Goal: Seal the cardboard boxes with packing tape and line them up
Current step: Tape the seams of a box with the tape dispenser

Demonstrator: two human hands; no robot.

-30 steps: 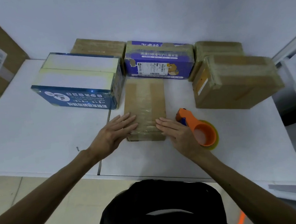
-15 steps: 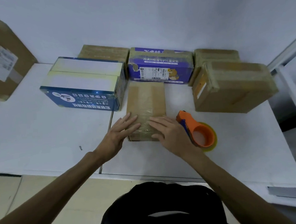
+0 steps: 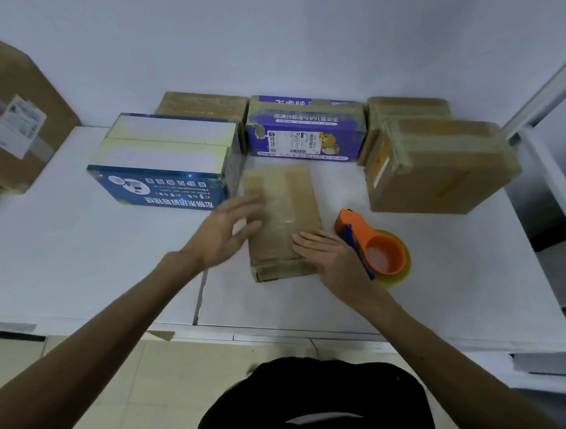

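The white worktop lies under the left hand and the right hand. Well off to the left of the left hand, at the worktop's far edge, stands a big plain brown cardboard carton with a white shipping label. Just beyond the left hand's fingertips sits a blue and white printed rectangular box, with yellowish tape along its top. Beyond and to the right of the right hand is a brown cardboard box wrapped in clear tape. Straight ahead of both hands, by the wall, is a purple printed box with a barcode label. It is flanked by a brown taped box behind the blue one and another brown taped box behind the right-hand one.

The flat, oblong brown cardboard box with a clear tape strip down its middle lies between the two hands, with its far end near the purple box. The orange tape dispenser holding a yellowish roll of packing tape rests on the worktop just right of the right hand, against its outer edge.

The right hand lies flat, with straight fingers together on the near right part of the flat box's top. The left hand is blurred, with its fingers spread loosely at the box's left edge. I cannot tell whether it touches the box.
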